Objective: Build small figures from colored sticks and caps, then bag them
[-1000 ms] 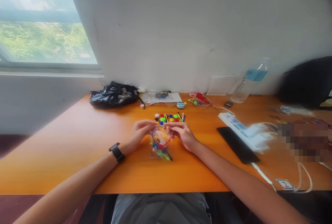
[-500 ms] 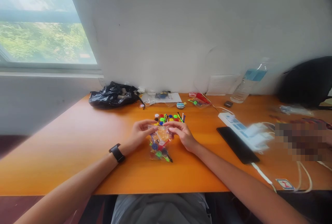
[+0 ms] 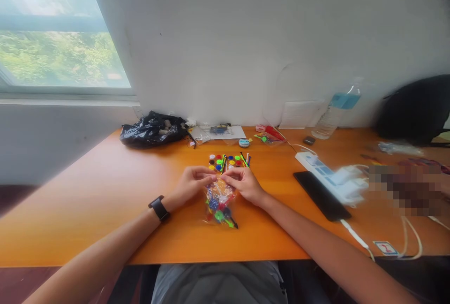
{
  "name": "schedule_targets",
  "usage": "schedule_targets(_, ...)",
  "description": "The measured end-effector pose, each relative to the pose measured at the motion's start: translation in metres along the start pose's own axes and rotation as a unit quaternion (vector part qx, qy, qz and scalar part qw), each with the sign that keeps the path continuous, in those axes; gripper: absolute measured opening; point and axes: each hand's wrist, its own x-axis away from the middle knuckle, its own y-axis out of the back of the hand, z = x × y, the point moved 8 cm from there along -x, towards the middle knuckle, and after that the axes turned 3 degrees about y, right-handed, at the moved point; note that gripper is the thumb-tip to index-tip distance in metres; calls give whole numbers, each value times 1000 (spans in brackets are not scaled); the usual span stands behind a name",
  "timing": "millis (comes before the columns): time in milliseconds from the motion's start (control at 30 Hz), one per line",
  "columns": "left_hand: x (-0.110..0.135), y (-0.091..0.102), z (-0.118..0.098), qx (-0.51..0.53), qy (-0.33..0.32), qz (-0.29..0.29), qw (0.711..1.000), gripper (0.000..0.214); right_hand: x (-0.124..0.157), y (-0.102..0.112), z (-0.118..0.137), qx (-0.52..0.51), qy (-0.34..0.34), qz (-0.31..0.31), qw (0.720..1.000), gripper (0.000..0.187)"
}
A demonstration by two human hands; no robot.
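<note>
A clear plastic bag (image 3: 221, 201) hangs between my hands, its upper edge pinched on both sides. Inside it show round coloured pieces and thin sticks in blue, green, red and black. My left hand (image 3: 194, 183), with a dark band on the wrist, is closed on the bag's top left. On the top right, my right hand (image 3: 245, 183) pinches the same edge, thumb against fingers. Just beyond the hands lie several coloured discs (image 3: 231, 158) and slim coloured sticks (image 3: 224, 162) on the table; the hands partly hide them.
A black plastic bag (image 3: 153, 129) and a paper sheet (image 3: 232, 132) lie at the back. To the right are a phone (image 3: 321, 196), a power strip (image 3: 316, 168) with chargers and cables, and a tilted water bottle (image 3: 333, 114). A blurred hand shows at far right.
My hands have drawn closer together along the bag's top edge. The bag's lower part has shifted slightly right and nearer to me.
</note>
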Motion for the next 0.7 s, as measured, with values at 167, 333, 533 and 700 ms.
schedule_targets(167, -2, 4, -1, 26, 10, -8, 1000, 36, -3, 8, -8, -37, -24, -21, 999, 38)
schedule_targets(333, -3, 6, -4, 21, 1, -17, 1000, 35, -3, 13, -12, -51, -33, -36, 998, 41)
schedule_targets(533, -4, 6, -6, 7, -12, -13, 1000, 37, -2, 6, -15, -65, -30, -4, 997, 34)
schedule_targets(700, -4, 7, -5, -3, -2, -4, 1000, 36, -2, 11, -15, -81, -52, -42, 994, 28)
